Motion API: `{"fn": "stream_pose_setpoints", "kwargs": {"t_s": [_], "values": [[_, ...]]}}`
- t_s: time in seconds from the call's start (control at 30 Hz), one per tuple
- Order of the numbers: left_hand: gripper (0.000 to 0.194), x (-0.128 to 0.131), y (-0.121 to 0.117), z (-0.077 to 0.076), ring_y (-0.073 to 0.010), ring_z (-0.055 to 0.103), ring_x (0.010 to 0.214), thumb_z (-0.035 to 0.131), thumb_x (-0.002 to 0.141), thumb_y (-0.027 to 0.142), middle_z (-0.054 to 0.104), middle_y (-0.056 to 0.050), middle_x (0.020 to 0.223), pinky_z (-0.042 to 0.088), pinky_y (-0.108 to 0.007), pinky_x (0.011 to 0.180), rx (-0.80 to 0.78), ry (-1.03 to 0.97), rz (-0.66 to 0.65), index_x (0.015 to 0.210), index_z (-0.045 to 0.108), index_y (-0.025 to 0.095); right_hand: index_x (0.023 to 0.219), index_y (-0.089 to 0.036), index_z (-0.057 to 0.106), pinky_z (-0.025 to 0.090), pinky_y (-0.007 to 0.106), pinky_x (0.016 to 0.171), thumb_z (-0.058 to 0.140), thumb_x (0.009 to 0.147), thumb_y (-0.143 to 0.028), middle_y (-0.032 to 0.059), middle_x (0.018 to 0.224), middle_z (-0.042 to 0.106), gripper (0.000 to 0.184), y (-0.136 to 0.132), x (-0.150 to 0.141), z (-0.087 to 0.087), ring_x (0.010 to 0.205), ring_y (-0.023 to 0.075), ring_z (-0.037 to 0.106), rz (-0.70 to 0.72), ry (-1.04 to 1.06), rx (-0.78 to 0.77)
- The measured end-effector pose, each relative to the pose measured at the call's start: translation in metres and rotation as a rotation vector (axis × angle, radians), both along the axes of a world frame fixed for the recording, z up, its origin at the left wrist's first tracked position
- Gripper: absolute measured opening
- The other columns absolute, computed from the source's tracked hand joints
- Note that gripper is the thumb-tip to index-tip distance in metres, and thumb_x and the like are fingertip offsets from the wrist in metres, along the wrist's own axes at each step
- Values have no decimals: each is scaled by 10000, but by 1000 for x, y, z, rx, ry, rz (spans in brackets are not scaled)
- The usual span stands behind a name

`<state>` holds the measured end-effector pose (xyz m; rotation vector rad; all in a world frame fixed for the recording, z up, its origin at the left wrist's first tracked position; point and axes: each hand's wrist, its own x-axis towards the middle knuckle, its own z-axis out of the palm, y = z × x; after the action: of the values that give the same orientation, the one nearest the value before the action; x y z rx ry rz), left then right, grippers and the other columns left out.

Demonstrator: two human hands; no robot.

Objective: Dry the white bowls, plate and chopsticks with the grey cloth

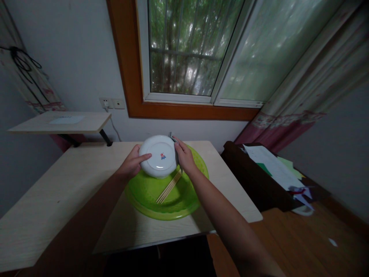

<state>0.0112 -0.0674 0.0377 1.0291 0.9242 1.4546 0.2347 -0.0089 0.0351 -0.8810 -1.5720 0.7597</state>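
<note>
Over a green basin point(138, 200), a white plate point(158, 159) is tilted so that its underside, with a small red and blue mark, faces me. My left hand point(133, 163) grips its left edge, thumb lying across the underside. My right hand point(184, 156) is closed on a grey cloth point(180, 163) at the plate's right edge; most of the cloth is hidden behind the fingers and plate. Below the plate, several light wooden chopsticks point(168, 187) lie in the basin.
The basin stands on a pale wooden table point(95, 169). A raised shelf point(63, 121) with a paper on it is at the left. Papers point(271, 165) lie on a dark brown piece of furniture point(253, 181) to the right. Behind the table is a window point(196, 50).
</note>
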Motion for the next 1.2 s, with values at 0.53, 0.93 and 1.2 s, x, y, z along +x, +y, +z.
{"fn": "stream_pose_setpoints", "kwargs": {"t_s": [0.53, 0.93, 1.2], "values": [[629, 4, -2, -2, -206, 656, 965, 889, 635, 256, 662, -25, 1080, 549, -334, 817, 57, -13, -47, 1072, 438, 223, 1576, -231, 341, 297, 566, 1248, 463, 1017, -381, 117, 1642, 351, 592, -28, -15, 19, 1534, 292, 305, -104, -563, 498], [599, 5, -5, -4, -151, 618, 807, 896, 619, 271, 627, 10, 943, 487, -250, 694, 62, 4, -151, 1006, 442, 223, 1550, -250, 385, 196, 533, 1297, 466, 1022, -386, 72, 1642, 367, 551, -48, -33, 33, 1560, 245, 256, 57, -727, 633], [591, -2, 2, -2, -195, 682, 915, 891, 632, 209, 692, -26, 1013, 563, -323, 816, 73, -118, 38, 1034, 457, 205, 1576, -240, 364, 300, 524, 1268, 332, 1068, -348, 63, 1652, 344, 521, -27, -17, 19, 1542, 245, 305, -109, -513, 431]]}}
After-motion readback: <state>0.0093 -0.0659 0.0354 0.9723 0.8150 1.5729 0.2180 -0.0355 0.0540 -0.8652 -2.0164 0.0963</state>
